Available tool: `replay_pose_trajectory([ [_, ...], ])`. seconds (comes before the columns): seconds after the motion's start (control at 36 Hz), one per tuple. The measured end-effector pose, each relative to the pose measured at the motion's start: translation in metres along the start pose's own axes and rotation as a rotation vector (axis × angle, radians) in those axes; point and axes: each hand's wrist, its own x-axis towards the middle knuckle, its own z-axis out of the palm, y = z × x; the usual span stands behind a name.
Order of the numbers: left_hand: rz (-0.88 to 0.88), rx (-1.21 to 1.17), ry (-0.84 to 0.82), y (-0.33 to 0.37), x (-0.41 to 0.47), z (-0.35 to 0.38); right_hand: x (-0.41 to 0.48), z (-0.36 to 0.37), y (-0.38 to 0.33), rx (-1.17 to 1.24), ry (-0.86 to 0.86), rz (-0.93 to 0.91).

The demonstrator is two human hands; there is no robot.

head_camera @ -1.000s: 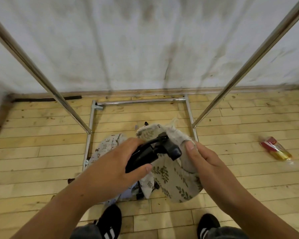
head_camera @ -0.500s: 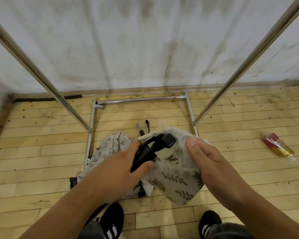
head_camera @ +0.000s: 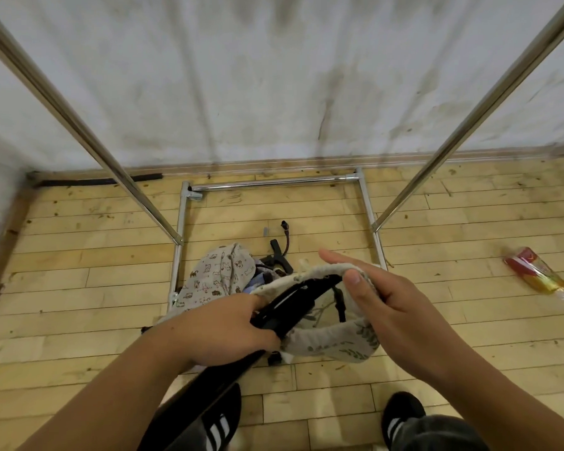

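My left hand [head_camera: 222,330] grips a black plastic hanger [head_camera: 293,302] by its arm, low in the middle of the view. A pale garment with a green leaf print [head_camera: 336,345] is draped over the hanger's far end. My right hand [head_camera: 381,297] pinches the garment's upper edge between thumb and fingers, right where it covers the hanger tip. The hanger's near end runs down past my left wrist.
A chrome clothes rack stands ahead, its base frame [head_camera: 274,183] on the wooden floor and two slanted poles [head_camera: 79,125] rising at left and right. A pile of clothes with an animal print [head_camera: 219,275] and black hangers [head_camera: 279,255] lies inside the frame. A red and yellow wrapper [head_camera: 534,271] lies right.
The hanger has slid deeper into the leaf-print garment. My right hand shifted to pinch the fabric over the hanger's tip, and both hands sit a little lower and closer.
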Motion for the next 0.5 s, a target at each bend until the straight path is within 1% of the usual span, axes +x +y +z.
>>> replay_pose_trajectory([
  [0.08,-0.011,-0.076,-0.028,0.001,0.001,0.003,0.0,0.0,0.0,-0.006,0.002,0.0],
  [0.17,-0.022,-0.23,-0.068,0.006,0.0,0.006,0.001,0.0,-0.001,-0.016,0.022,-0.011],
  [0.28,-0.047,-0.276,-0.019,0.009,-0.002,0.006,0.003,-0.002,0.003,-0.017,0.022,0.001],
  [0.5,-0.058,-0.557,-0.018,0.02,-0.01,0.006,0.001,-0.001,0.007,-0.055,-0.058,-0.015],
])
